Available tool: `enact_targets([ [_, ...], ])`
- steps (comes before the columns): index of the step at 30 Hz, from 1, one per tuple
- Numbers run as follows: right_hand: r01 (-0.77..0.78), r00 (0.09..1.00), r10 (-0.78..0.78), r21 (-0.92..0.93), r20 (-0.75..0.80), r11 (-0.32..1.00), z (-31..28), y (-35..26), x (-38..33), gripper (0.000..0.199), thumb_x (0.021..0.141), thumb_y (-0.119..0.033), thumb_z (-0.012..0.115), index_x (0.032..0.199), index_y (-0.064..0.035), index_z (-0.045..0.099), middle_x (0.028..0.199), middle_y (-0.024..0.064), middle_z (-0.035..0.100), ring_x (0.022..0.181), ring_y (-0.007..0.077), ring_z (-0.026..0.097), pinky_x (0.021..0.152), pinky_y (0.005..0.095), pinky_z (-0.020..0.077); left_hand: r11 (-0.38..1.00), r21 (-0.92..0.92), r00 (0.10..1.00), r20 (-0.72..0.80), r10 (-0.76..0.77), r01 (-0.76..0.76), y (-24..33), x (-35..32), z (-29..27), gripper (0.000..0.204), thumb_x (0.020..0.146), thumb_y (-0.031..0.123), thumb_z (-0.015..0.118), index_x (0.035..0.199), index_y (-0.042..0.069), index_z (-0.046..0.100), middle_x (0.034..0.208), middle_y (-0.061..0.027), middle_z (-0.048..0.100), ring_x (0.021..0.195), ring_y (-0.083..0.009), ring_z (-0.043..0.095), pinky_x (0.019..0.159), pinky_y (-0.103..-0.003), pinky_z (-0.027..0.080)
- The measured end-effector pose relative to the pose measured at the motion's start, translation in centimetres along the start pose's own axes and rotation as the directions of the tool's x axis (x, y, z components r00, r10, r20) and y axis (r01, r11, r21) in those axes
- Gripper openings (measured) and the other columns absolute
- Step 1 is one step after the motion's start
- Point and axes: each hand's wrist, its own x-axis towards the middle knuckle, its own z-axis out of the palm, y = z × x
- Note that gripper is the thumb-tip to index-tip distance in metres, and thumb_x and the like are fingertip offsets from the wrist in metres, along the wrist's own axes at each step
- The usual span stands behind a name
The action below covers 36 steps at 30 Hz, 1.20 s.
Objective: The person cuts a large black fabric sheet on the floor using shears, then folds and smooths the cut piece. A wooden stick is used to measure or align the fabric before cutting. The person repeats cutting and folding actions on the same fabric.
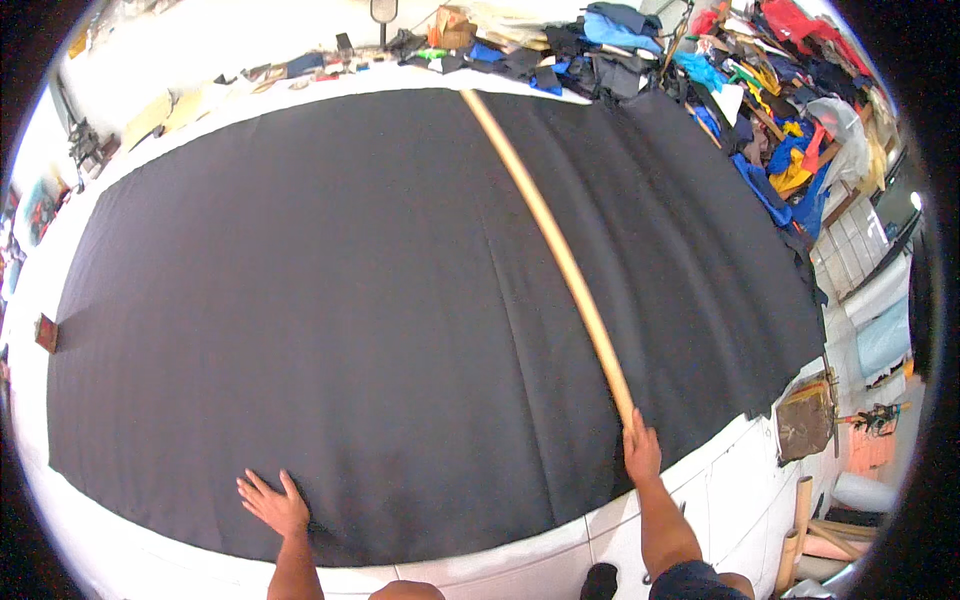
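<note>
A wide sheet of black fabric [300,300] covers most of the white table, smooth on the left and rippled on the right. Across it, from the far edge down to the near right, lies a long wooden stick [545,222]. Its near end is gripped by my right hand [642,452], close to the fabric's near edge. Flat on the cloth at the near left rests my left hand [275,505], fingers spread and holding nothing. A crease runs down the fabric left of the stick.
A heap of colourful cloth scraps [780,120] fills the far right. Papers and a cardboard box [452,28] lie along the far edge. A small block [46,333] sits at the fabric's left edge. At the right stand a brown wrapped block [806,418] and cardboard tubes [797,535].
</note>
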Motion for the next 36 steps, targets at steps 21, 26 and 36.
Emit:
enact_targets([
  [21, 0.689, 0.706, -0.703, 0.151, 0.081, 0.709, 2.7, -19.8, -1.0, 0.054, 0.092, -0.028, 0.065, 0.142, -0.0155, 0.049, 0.098, 0.0123, 0.062, 0.093, 0.0331, 0.058, 0.079, 0.0461, 0.0466, 0.947, -0.236, 0.949, 0.174, 0.263, -0.219, -6.2, -17.1, -1.6, 0.079, 0.098, 0.047, 0.049, 0.152, -0.004, 0.024, 0.160, -0.0293, 0.011, 0.150, -0.0434, 0.007, 0.121, -0.054, 0.007],
  [26, 0.835, 0.526, -0.842, 0.112, 0.125, 0.538, 5.1, -22.2, -3.7, 0.050, 0.093, -0.032, 0.063, 0.141, -0.0212, 0.052, 0.104, 0.0051, 0.060, 0.102, 0.0262, 0.052, 0.084, 0.0406, 0.0421, 0.834, -0.538, 0.989, -0.001, 0.145, -0.122, -8.5, -18.5, -2.4, 0.065, 0.098, 0.033, 0.056, 0.146, -0.006, 0.036, 0.154, -0.0291, 0.026, 0.144, -0.0442, 0.023, 0.118, -0.050, 0.021],
  [36, 0.846, 0.220, -0.933, 0.422, 0.284, 0.327, 4.0, -23.9, -17.4, 0.048, 0.094, -0.029, 0.060, 0.141, -0.0241, 0.052, 0.104, 0.0069, 0.060, 0.098, 0.0282, 0.055, 0.084, 0.0418, 0.0425, 0.460, -0.782, 0.905, 0.327, -0.271, 0.420, -16.2, -21.1, 2.8, 0.040, 0.101, 0.034, 0.049, 0.123, 0.001, 0.058, 0.094, -0.0087, 0.062, 0.082, -0.0181, 0.058, 0.076, -0.033, 0.049],
])
